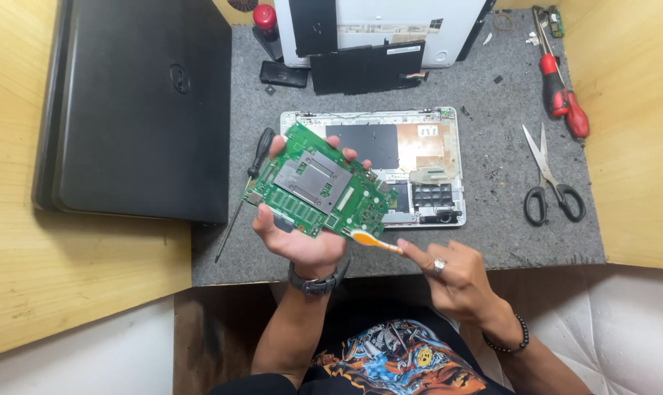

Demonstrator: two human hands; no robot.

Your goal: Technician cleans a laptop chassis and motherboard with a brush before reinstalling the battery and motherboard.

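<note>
Holding a green laptop motherboard (318, 189) above the grey felt mat (492, 219), my left hand (302, 238) has its fingers clamped around the board's edges; my right hand (452, 274) pinches an orange toothbrush (374, 241) against its lower edge; behind lies the opened white laptop chassis (419, 164); a black screwdriver (247, 183) beside it, scissors (549, 183) and red screwdrivers (562, 88) right, a closed black laptop (141, 110) left; wooden walls (631, 132) around.

Closed black laptop (137, 110) at left, scissors (551, 179) and red-handled screwdrivers (562, 88) at right, black screwdriver (247, 183) beside opened laptop chassis (419, 168) on grey tabletop (492, 234).
</note>
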